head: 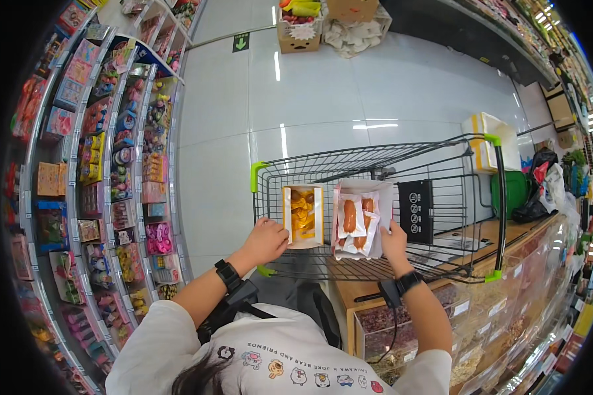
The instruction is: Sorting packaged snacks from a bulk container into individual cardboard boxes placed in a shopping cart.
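A wire shopping cart [326, 163] with green corner caps stands in front of me. Inside it is a small open carton [318, 222] with yellow edges, holding yellow-wrapped items [303, 212] and a couple of brown ones. My left hand [268, 239] has its fingers curled at this carton's left edge. To the right is a larger open carton [378, 197], white inside, with several clear sachets of sausages [358, 222]. Its right wall is gripped by my right hand [394, 243], thumb over the rim. Both wrists wear black bands.
Shelves of packaged toys and sweets [99, 158] line the left. At right, a wooden counter [346, 291] carries clear bins of dry goods [444, 326]. A black sign panel [415, 211] sits in the cart. Cardboard boxes [299, 45] stand on the tiled floor ahead.
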